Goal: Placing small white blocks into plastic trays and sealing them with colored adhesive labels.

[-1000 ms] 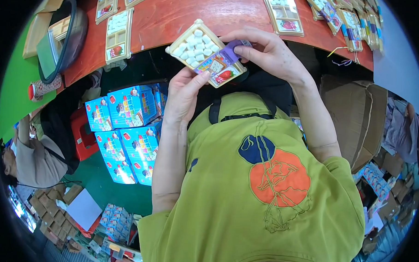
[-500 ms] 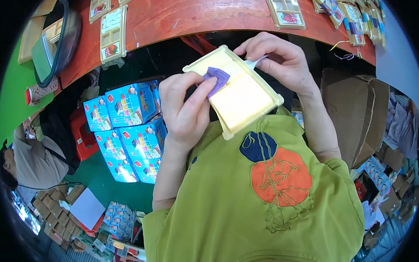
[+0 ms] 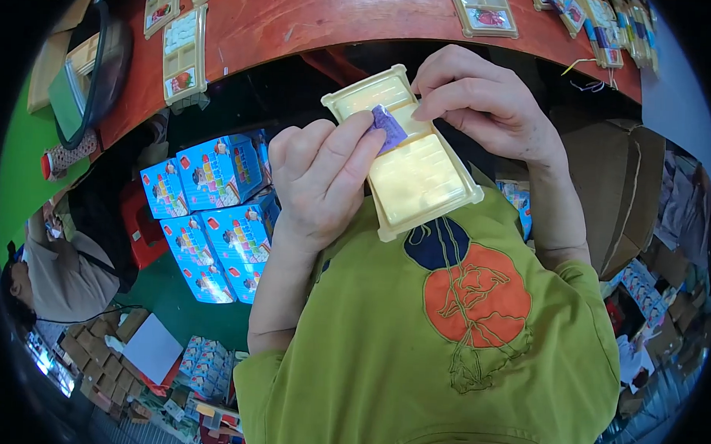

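Note:
A cream-coloured plastic tray (image 3: 423, 181) with shallow compartments is tilted in front of my chest. Closed at its left side is my left hand (image 3: 322, 170), thumb and forefinger pinching a small purple packet (image 3: 390, 131) over the tray's middle. Whether those fingers also grip the tray's rim is hidden. Over the tray's upper right edge, my right hand (image 3: 485, 101) has its fingers curled and pinched together, the fingertips by the inside of a compartment. Anything between them cannot be made out.
A red table (image 3: 323, 17) curves across the far side, bearing filled trays (image 3: 183, 55) and bundled packs (image 3: 605, 35). Blue printed boxes (image 3: 220, 174) are stacked at left, an open cardboard box (image 3: 599, 183) at right. A seated person (image 3: 76, 267) is at far left.
The tray has turned a little and shows more of its inside. The white piece that was in my right fingers is out of sight; that hand has moved over the rim. The purple packet shifted right.

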`<state>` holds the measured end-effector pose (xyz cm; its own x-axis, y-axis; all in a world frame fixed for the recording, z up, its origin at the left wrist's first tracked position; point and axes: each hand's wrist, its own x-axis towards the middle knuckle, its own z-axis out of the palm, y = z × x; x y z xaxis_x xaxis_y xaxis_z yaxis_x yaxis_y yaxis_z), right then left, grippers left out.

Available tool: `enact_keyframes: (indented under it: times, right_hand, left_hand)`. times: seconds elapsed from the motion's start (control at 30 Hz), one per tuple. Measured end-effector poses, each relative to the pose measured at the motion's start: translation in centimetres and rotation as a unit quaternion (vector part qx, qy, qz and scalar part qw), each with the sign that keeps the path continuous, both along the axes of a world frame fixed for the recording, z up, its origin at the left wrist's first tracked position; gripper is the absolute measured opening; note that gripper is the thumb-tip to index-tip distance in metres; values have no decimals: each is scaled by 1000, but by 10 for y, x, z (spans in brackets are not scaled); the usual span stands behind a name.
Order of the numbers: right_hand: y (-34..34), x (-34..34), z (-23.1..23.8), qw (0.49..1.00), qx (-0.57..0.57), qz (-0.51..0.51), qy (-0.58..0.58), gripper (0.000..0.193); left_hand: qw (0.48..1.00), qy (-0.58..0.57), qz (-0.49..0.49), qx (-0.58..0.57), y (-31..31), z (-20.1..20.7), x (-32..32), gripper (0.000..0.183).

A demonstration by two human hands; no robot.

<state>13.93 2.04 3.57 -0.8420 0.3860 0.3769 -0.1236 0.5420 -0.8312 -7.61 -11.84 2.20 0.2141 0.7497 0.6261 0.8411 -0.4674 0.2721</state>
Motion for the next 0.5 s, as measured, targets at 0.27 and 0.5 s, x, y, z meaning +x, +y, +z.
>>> enact_keyframes:
  times: [0.27, 0.5]
  right_hand:
    - [-5, 7, -2, 1000, -7, -7, -1, 25]
    - [-2, 9, 11, 999, 54, 0, 3, 17]
  left_hand:
    - [998, -27, -51, -7, 3, -3, 16, 34]
    - [990, -66, -124, -14, 5, -4, 13, 36]
